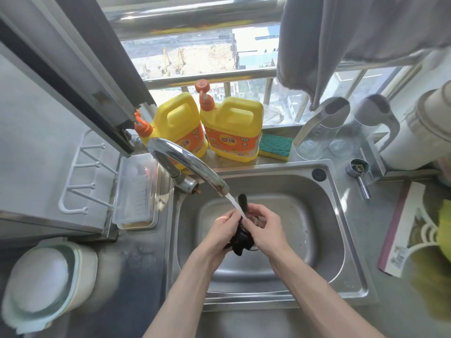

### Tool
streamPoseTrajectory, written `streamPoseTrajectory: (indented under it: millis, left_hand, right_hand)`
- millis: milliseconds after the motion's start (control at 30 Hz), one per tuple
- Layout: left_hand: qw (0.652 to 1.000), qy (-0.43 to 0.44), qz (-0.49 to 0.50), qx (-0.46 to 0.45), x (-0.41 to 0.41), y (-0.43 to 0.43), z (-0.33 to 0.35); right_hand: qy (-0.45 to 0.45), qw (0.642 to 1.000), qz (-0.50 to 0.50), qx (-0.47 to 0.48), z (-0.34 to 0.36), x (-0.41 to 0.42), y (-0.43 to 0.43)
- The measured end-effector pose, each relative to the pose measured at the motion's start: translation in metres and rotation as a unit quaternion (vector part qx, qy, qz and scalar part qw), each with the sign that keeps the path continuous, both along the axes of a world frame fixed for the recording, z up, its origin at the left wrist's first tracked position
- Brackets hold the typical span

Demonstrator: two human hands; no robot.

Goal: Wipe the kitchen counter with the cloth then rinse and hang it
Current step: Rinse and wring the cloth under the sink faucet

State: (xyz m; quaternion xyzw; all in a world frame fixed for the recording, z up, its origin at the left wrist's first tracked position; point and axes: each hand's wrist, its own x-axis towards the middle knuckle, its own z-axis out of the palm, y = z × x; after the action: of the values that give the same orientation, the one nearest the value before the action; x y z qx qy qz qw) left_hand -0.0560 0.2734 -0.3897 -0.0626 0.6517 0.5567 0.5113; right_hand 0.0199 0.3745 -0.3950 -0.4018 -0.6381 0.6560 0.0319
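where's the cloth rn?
Head view, centre: the dark cloth is held between the left hand and right hand over the sink, under the faucet stream.

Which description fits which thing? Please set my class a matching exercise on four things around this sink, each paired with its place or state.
Things
1. dark cloth
2. green-and-yellow sponge
3. white hook rack
4. faucet

Places or states
a. running, spout over the sink
b. gripped by the left hand and right hand under the water stream
c. lying beside a yellow detergent jug by the window
d. fixed left of the sink, hooks bare

Pairs: 1-b, 2-c, 3-d, 4-a
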Motion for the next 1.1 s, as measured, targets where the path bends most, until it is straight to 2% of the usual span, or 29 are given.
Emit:
streamPoseTrajectory:
  millis: [167, 400, 567, 700, 933, 1000, 1100]
  left_hand:
    - [0.999, 0.014, -0.034, 0.008, 0.012, -0.006, 0.003]
    - [0.999, 0.009, 0.031, 0.018, 0.021, -0.012, 0.001]
    - [0.997, 0.006, 0.075, -0.016, 0.015, -0.008, 0.001]
    - [0.993, -0.028, 0.116, -0.022, 0.011, -0.012, -0.001]
    - [0.963, -0.147, 0.214, 0.078, 0.011, -0.025, -0.007]
    - [0.955, -0.162, 0.232, 0.091, 0.010, -0.023, -0.009]
    - [0.949, -0.167, 0.246, 0.109, 0.013, -0.015, -0.008]
  right_hand:
    - [-0.059, 0.994, 0.006, 0.094, -0.003, 0.016, -0.004]
    - [-0.091, 0.969, 0.037, 0.227, 0.004, 0.016, -0.002]
    - [-0.093, 0.976, 0.033, 0.193, 0.006, 0.003, 0.005]
    - [-0.107, 0.982, 0.025, 0.152, 0.010, -0.006, 0.007]
    - [-0.078, 0.991, -0.057, -0.089, 0.010, -0.022, -0.001]
    - [-0.075, 0.993, -0.062, -0.073, 0.005, -0.015, 0.001]
    - [-0.115, 0.988, -0.037, 0.092, 0.002, -0.001, 0.006]
